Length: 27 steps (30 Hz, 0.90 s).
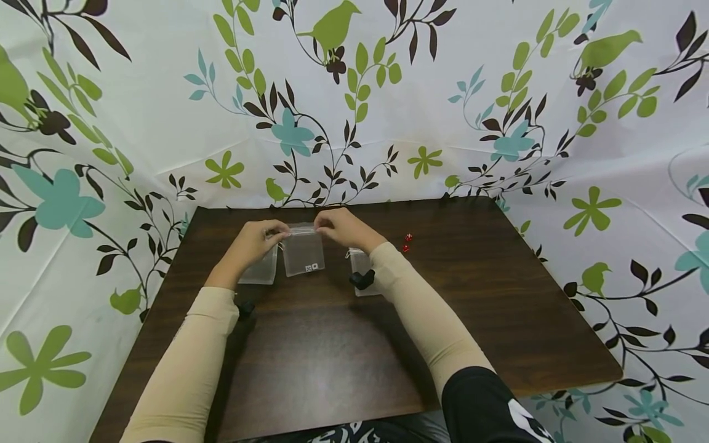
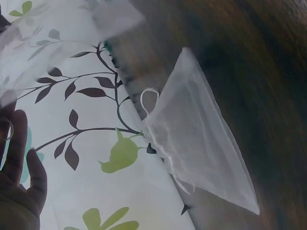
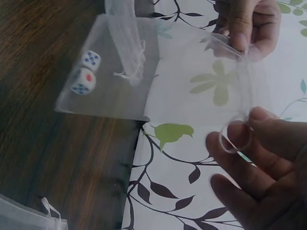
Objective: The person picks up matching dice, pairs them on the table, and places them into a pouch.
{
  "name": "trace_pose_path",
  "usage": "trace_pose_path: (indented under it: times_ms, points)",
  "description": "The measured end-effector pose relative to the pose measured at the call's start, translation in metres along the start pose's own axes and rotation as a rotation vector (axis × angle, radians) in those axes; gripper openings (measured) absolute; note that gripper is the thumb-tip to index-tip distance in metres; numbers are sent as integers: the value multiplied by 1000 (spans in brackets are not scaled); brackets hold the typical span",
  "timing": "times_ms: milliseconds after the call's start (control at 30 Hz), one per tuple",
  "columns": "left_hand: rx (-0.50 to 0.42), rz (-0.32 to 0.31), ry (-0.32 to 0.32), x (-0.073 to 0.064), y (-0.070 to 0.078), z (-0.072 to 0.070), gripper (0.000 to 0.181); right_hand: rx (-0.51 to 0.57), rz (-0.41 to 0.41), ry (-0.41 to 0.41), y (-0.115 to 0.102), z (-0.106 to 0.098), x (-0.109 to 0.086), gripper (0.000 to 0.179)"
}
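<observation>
A sheer white drawstring pouch (image 1: 302,249) hangs upright between both hands, with two white dice (image 3: 85,76) at its bottom. My left hand (image 1: 256,243) pinches one upper corner of it. At the other upper corner my right hand (image 1: 346,227) grips the top edge between thumb and fingers. A loop of drawstring (image 3: 235,140) hangs by the right fingers in the right wrist view. In the left wrist view the left hand (image 2: 19,182) shows only partly, at the left edge.
A second sheer pouch (image 1: 260,271) lies on the dark wood table (image 1: 332,357) under the left hand. Another pouch (image 1: 361,263) lies beneath the right wrist, partly hidden. Two red dice (image 1: 407,243) sit right of the right forearm. A patterned cloth (image 1: 388,123) hangs behind the table.
</observation>
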<state>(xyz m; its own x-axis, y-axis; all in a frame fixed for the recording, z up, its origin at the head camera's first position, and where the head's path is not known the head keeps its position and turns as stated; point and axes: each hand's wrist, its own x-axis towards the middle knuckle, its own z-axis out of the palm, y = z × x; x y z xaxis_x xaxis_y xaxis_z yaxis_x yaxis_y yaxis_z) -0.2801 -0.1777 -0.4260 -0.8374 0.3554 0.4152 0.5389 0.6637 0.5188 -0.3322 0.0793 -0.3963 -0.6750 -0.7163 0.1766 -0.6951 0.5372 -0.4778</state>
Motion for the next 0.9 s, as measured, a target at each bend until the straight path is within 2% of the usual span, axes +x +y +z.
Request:
trace_pose_path:
  times_ms: [267, 533, 800, 900]
  points:
    - [-62, -32, -77, 7, -15, 12, 11, 76, 94, -90, 16, 9, 2, 6]
    - [-168, -113, -112, 14, -30, 16, 20, 92, 123, -31, 32, 20, 12, 7]
    - [-277, -251, -162, 22, -43, 19, 37, 268, 202, -53, 52, 26, 21, 10]
    - [-297, -288, -166, 24, -47, 20, 35, 315, 211, -52, 57, 26, 24, 12]
